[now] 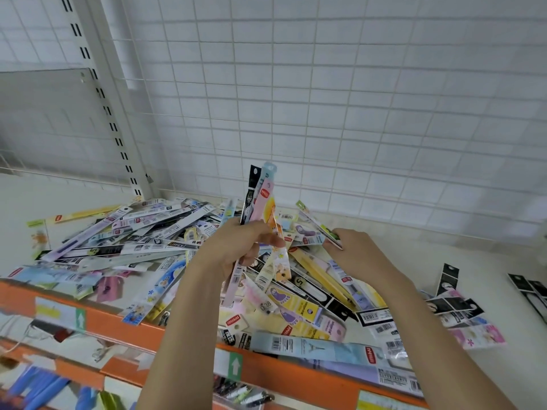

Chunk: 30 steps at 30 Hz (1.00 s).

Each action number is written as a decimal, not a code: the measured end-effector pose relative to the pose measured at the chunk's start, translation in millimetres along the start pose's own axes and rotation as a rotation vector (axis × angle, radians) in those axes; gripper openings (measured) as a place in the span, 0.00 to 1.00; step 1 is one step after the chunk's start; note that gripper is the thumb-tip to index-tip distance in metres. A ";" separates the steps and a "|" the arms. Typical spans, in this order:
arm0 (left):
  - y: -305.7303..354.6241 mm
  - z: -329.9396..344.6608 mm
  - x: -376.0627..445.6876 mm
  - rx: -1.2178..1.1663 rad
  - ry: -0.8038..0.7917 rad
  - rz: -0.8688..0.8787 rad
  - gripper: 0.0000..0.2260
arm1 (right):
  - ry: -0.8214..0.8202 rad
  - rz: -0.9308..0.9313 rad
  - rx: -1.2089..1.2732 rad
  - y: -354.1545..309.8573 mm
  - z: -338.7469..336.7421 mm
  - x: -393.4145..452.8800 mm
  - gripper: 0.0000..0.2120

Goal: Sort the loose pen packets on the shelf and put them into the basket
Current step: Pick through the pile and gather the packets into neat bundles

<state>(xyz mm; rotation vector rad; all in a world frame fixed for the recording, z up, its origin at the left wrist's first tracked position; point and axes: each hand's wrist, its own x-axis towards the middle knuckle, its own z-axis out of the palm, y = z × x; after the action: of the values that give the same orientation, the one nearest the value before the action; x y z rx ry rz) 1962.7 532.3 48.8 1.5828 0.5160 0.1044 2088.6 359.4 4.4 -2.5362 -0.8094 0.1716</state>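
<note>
Head view: left hand [236, 247] grips upright packet bundle [260, 199]; right hand [352, 250] seemingly pinches packet [313, 232].

A white shelf [384, 253] heaped with pen packets

A large loose pile of pen packets [142, 241] is spread across the shelf's left and middle, some overhanging its orange front edge [124, 324], where green arrow labels [235, 365] are stuck. A smaller cluster of black packets [453, 303] is laid to the right, and more black packets [529, 291] are seen at the far right.
</note>
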 end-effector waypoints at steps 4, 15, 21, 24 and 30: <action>-3.0 -5.4 -2.4 -0.045 0.022 0.020 0.06 | -0.017 0.001 0.016 -3.9 2.1 -1.9 0.09; -5.0 -16.8 -8.5 0.190 0.461 0.335 0.17 | -0.060 -0.052 -0.031 -39.2 27.5 9.6 0.15; -9.3 -20.9 -10.5 0.184 0.398 0.323 0.13 | -0.107 0.070 -0.066 -52.4 48.8 16.7 0.25; -10.7 -22.9 -7.7 0.202 0.312 0.275 0.15 | -0.128 0.116 -0.095 -57.4 50.8 17.8 0.24; -12.2 -16.5 -1.6 0.257 0.261 0.301 0.13 | -0.100 0.176 0.126 -54.1 35.1 23.6 0.17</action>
<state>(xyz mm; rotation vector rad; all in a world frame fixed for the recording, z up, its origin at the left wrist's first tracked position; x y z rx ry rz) 1952.0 546.8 38.9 1.9048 0.5032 0.4944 2071.1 425.6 -0.5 -2.4926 -0.5913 0.3967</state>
